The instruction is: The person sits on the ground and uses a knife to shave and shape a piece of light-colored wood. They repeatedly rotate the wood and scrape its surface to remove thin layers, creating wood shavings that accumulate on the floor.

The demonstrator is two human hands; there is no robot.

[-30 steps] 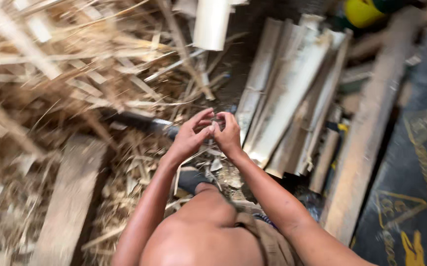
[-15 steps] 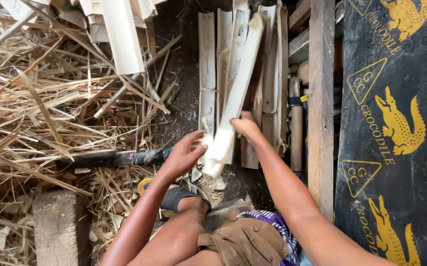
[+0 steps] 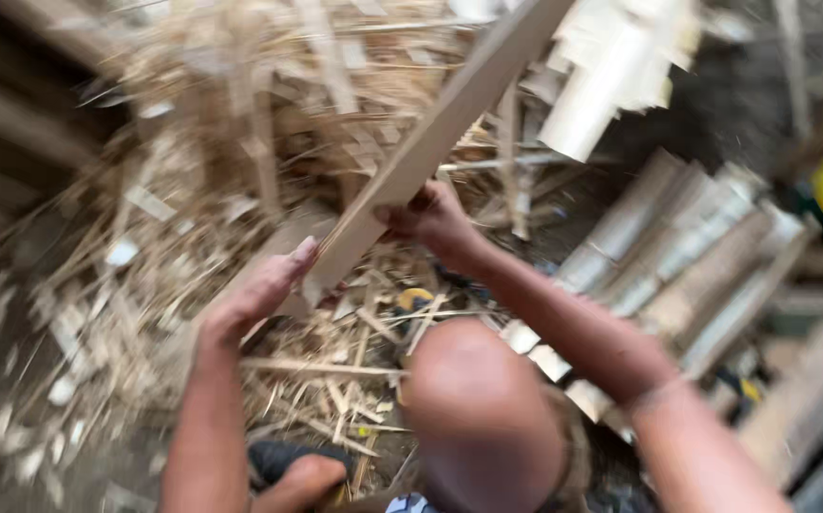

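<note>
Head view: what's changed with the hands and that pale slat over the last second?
Both hands now hold a pale split slat, lifted off the stack and slanting up to the right: the right hand grips it higher, the left hand at its lower end. The stacked slats and the shavings pile stay put.

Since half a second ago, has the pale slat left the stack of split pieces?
Yes. The slat is now lifted in both hands, right hand and left hand, over the shavings, left of the stack.
</note>
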